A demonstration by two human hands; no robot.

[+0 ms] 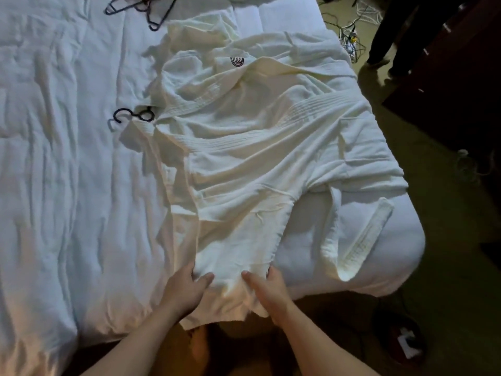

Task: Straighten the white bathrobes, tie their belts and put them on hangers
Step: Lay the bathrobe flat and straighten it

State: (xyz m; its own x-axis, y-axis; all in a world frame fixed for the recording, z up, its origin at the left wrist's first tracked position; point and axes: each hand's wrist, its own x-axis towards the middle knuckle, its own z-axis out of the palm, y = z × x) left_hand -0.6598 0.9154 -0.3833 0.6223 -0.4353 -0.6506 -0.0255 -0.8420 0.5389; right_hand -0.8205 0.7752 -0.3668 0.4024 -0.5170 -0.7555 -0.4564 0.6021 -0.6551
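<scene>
Both hands grip the robe [244, 164] hem at the near bed [54, 158] edge: left hand [187, 289] pinches cloth, thumb on top; right hand [267, 291] curls round the fold beside it. Robe lies lengthwise, collar far-left, hem near. Hanger [132, 115] hook sticks out left of collar. Belt [357, 240] lies loose near right.

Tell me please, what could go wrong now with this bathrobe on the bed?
Both hands, left hand and right hand, pinch the bathrobe hem; a pull toward the bed edge may drag it off the hanger at its collar. The loose belt near the corner could slide off.
</scene>
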